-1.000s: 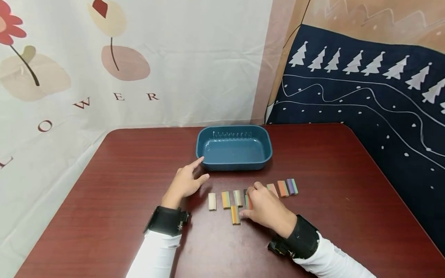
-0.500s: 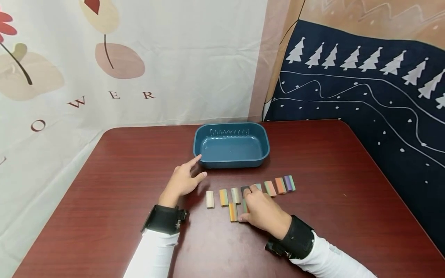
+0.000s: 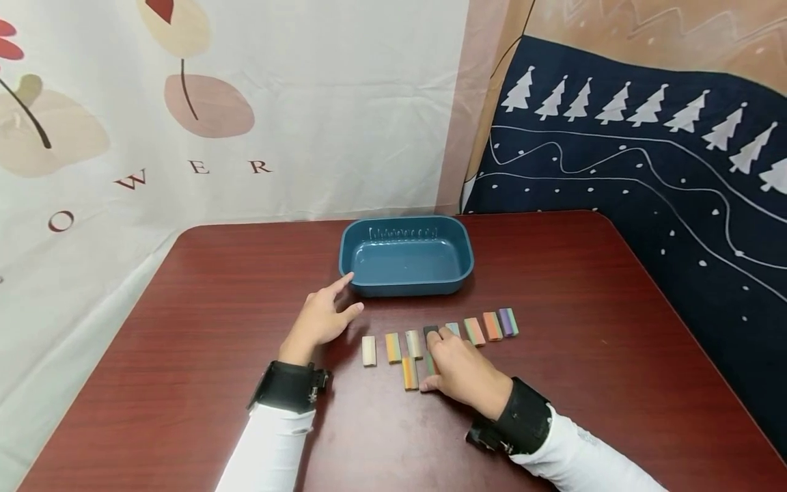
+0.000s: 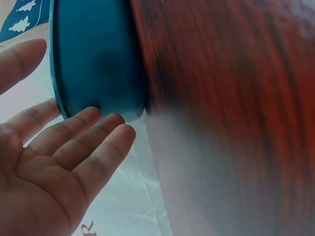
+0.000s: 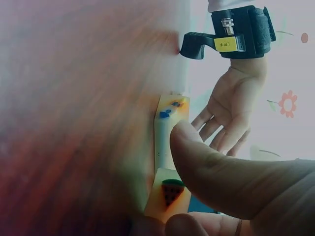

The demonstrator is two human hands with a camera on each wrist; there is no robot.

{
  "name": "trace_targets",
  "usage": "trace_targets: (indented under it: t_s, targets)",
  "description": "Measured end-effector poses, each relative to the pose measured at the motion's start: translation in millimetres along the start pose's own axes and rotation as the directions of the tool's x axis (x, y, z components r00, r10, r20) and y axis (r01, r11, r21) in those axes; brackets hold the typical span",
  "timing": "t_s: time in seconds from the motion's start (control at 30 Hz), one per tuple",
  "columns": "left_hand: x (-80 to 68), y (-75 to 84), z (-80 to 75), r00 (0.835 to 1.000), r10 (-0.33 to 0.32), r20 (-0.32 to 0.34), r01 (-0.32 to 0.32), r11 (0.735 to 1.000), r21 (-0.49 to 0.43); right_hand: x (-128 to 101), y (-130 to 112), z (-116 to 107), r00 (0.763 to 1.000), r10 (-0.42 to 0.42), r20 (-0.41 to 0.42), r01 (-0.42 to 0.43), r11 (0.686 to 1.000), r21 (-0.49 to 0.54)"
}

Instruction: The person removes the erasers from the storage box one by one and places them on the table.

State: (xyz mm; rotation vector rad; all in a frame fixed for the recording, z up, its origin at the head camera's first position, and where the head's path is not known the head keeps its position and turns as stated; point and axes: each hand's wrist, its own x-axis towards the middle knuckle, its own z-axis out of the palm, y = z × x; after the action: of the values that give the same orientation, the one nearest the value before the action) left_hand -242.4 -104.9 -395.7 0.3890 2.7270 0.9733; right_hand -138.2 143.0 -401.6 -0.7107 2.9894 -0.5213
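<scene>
With thumb and fingertips, my right hand (image 3: 464, 372) pinches a small striped block (image 3: 431, 364), partly hidden by the fingers. The right wrist view shows a watermelon slice printed on an end of this block (image 5: 170, 196). Just left of it on the table lies a yellow-orange striped block (image 3: 409, 374). My left hand (image 3: 318, 318) is spread, its index fingertip at the near left corner of a blue tray (image 3: 406, 290). Its fingers are loosely extended and hold nothing in the left wrist view.
Behind the right hand runs a row of small blocks: cream (image 3: 369, 351), yellow-green (image 3: 393, 348), pale (image 3: 414, 345), dark (image 3: 431, 331), pink-green (image 3: 474, 332), orange (image 3: 492, 326) and purple (image 3: 508, 322). They stand on a reddish-brown table (image 3: 584, 383) before fabric-covered walls.
My right hand has shifted slightly left and toward me with the block, closer to the yellow-orange one, uncovering blocks behind it. The left hand stays at the tray. The head view has shifted slightly.
</scene>
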Motion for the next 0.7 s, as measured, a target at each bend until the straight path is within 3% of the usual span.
trace_targets:
  t_s: [0.33,0.5,0.6,0.7]
  targets:
    - [2.1,-8.6,-0.9,1.000,-0.018,-0.024,0.018,1.000,-0.010,12.7,5.0,2.1,0.999,-0.035,0.028,0.036,0.999,-0.033]
    - [2.6,-11.9,3.7,0.994,-0.018,-0.106,0.012,0.998,-0.058,13.6,11.3,-0.8,0.999,-0.050,-0.011,0.050,0.999,-0.018]
    - [-0.1,-8.5,4.7,0.978,-0.005,-0.211,-0.010,0.998,-0.069,14.5,18.2,-4.5,0.996,-0.036,-0.084,0.038,0.999,0.015]
    - [-3.3,-0.2,5.7,0.936,0.066,-0.345,-0.079,0.997,-0.024,15.5,29.5,-9.5,0.984,-0.005,-0.175,0.012,0.999,0.040]
